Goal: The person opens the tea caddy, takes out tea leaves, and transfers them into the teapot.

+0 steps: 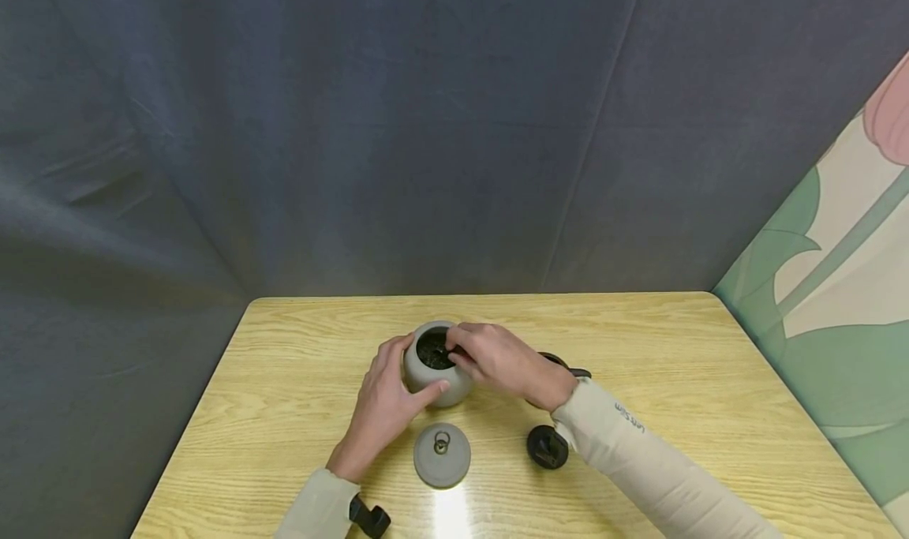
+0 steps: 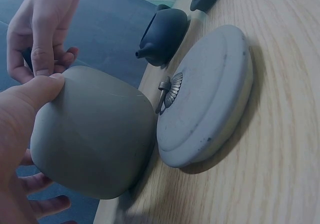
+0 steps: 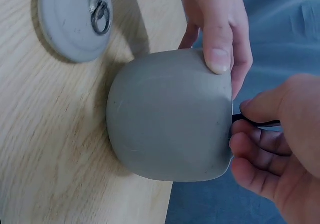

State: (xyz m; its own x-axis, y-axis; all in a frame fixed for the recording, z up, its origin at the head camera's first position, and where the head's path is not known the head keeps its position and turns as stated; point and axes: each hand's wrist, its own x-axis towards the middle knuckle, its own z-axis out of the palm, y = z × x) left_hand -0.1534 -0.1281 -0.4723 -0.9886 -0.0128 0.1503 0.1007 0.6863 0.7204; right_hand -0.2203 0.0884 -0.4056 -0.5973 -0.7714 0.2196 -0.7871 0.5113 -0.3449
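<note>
Some scooping seems in hand: left hand point(image 1: 387, 398) grips grey jar point(image 3: 170, 119), right hand point(image 1: 500, 359) pinches dark utensil point(image 3: 239, 117); next needs level lifting.

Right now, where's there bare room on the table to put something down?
There's bare table between the left hand and left edge, and from the teapot and right sleeve to the right edge. The middle's crowded: jar, left hand, right hand, grey lid, small black round thing.

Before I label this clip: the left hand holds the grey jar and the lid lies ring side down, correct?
Not quite: the lid lies with its ring up, not down, as the head view shows. The left hand holds the grey jar.
</note>
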